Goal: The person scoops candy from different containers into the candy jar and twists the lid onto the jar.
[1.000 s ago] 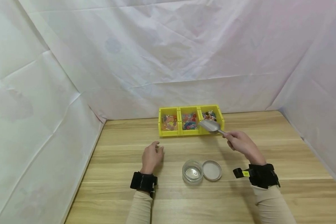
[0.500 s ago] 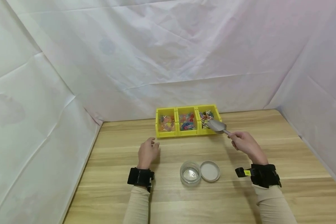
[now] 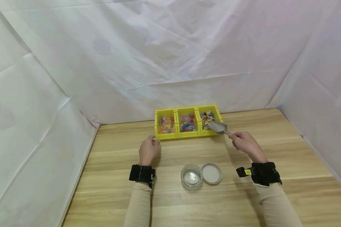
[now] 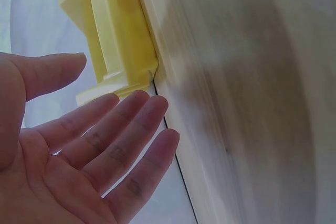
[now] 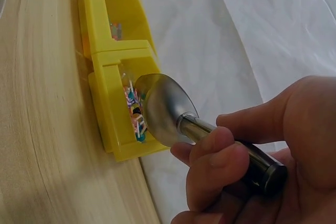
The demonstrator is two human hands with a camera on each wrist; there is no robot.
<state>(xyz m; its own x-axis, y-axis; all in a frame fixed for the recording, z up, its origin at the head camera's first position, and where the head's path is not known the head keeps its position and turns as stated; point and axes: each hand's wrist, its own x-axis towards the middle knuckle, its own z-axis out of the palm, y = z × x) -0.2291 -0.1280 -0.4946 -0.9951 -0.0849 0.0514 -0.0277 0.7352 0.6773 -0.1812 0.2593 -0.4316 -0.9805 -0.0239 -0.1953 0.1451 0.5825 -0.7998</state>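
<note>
My right hand grips the handle of a metal scoop. The scoop's bowl is over the right-hand bin of a row of yellow bins, close above small wrapped candies with white sticks; whether it touches them cannot be told. My left hand is by the front left corner of the row, fingers spread and relaxed, palm showing in the left wrist view, holding nothing. Nearer me stands a clear glass jar without its lid. Right beside it, a round lid lies on the table.
The left bin and the middle one hold colourful candies too. A wood-grain table carries everything. White cloth hangs close behind the bins, with further cloth walls at left and right.
The scoop has shifted right, from near the divider to over the right-hand bin. My left hand has come closer to the bins' left corner. The head view has shifted slightly; jar and lid stay put.
</note>
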